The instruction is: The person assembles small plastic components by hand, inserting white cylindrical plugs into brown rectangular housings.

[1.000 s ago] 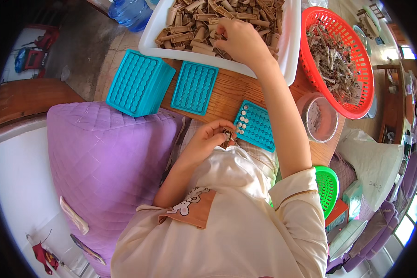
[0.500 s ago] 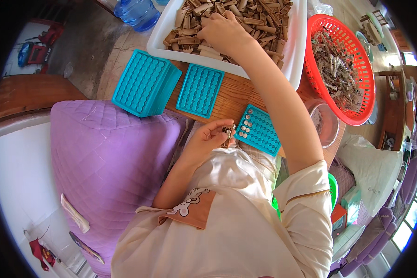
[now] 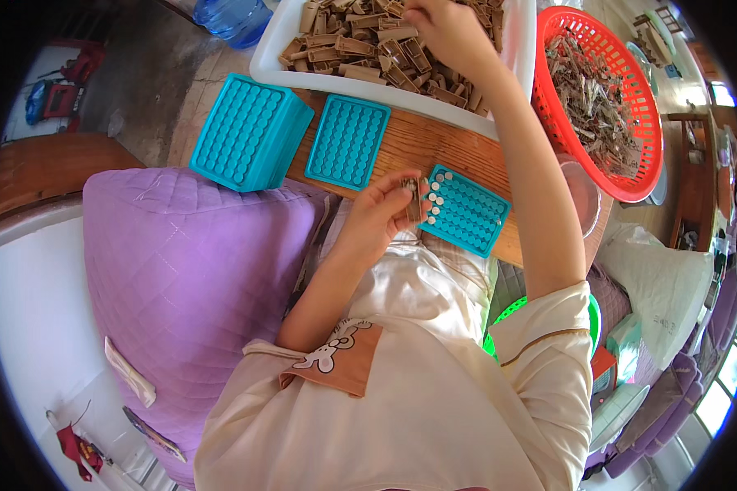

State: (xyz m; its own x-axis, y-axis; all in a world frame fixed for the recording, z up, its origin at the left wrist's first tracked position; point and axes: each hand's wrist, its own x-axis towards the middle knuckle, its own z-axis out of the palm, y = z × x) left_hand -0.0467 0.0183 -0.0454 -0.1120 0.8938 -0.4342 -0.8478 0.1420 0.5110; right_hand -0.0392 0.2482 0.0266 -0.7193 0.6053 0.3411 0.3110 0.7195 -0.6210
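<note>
My left hand [image 3: 378,214] pinches a small brown plastic casing [image 3: 413,200] with shiny metal bits showing in its hollow side. It sits just left of a teal tray [image 3: 471,217] with round pockets, where several small silvery round pieces [image 3: 436,199] lie along the left end. Farther off, my right hand [image 3: 449,31] reaches over a white bin [image 3: 368,92] heaped with brown plastic casings [image 3: 393,57]. Its fingers are curled together near the top edge of the picture, and whatever they hold cannot be made out.
Another teal tray [image 3: 348,141] and a tall stack of teal trays [image 3: 250,135] stand left on the wooden table [image 3: 409,143]. A red basket [image 3: 549,106] of thin metal parts and a clear round tub [image 3: 580,200] are at right. Purple quilted padding [image 3: 188,270] lies left.
My right hand has shifted right across the bin, its fingers now more curled. My left hand has risen slightly with the casing, nearer the pocketed tray. The whole view has shifted a little.
</note>
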